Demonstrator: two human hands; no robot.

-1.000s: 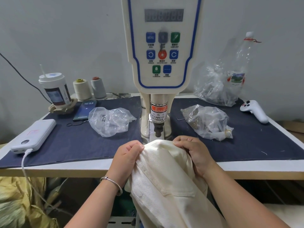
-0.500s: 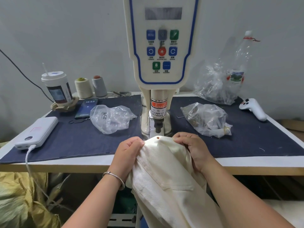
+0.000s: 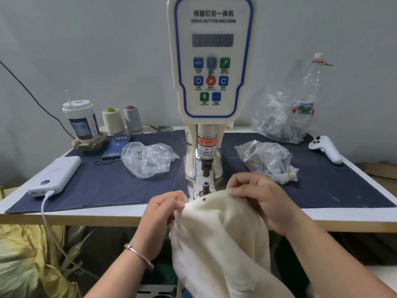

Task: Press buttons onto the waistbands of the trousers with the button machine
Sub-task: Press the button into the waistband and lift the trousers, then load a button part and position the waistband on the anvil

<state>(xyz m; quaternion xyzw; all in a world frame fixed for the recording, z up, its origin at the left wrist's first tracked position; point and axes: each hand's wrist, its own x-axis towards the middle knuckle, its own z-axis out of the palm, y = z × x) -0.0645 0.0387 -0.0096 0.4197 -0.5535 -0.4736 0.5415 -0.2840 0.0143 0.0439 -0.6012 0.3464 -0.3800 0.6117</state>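
Observation:
Cream trousers (image 3: 217, 237) hang over the table's front edge, their waistband held up just in front of the white servo button machine (image 3: 211, 61). My left hand (image 3: 165, 209) pinches the waistband's left side and my right hand (image 3: 255, 196) grips its right side. A small metal button (image 3: 204, 199) sits on the waistband between my hands. The machine's lower die post (image 3: 206, 186) stands bare just behind the cloth, under the punch (image 3: 206, 168).
Dark blue cloth (image 3: 107, 181) covers the table. A clear bag of metal parts (image 3: 148, 158) lies left of the machine, another bag (image 3: 266, 161) right. Power bank (image 3: 55, 176), phone (image 3: 117, 146), cup (image 3: 81, 120), thread cones (image 3: 112, 121), bottle (image 3: 309, 100) and white controller (image 3: 326, 148) ring the edges.
My hands have pulled the waistband back toward me, off the die post. A button now shows on the cloth, and the post is uncovered.

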